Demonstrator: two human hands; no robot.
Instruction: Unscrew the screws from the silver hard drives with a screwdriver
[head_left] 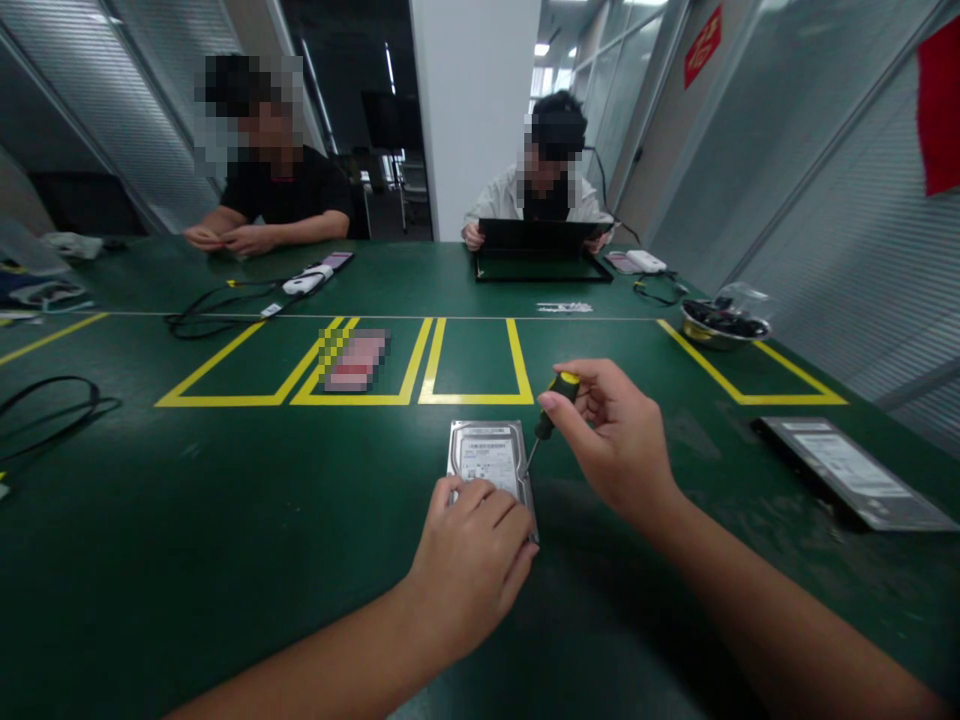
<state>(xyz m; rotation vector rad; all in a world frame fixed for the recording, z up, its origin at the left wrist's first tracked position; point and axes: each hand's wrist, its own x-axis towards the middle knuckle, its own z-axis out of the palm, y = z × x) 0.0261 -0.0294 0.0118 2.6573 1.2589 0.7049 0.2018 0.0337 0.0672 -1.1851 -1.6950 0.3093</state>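
A silver hard drive (486, 446) with a white label lies on the green table in front of me. My left hand (472, 550) is closed over its near end, gripping it by the sides and hiding that part. In my right hand (622, 430) is a screwdriver (556, 400) with a dark green and yellow handle, pinched between thumb and fingers. Its thin shaft slants down to the left, and the tip meets the drive's right edge. Whether the tip sits in a screw is too small to tell.
To the right lies a larger flat metal drive (855, 475). A bowl (724, 338) of dark small parts stands behind it. Yellow tape (476, 399) marks the table, with a phone (358, 362) on it. Cables (217, 312) lie left. Across sit two people, one holding a black frame (540, 235).
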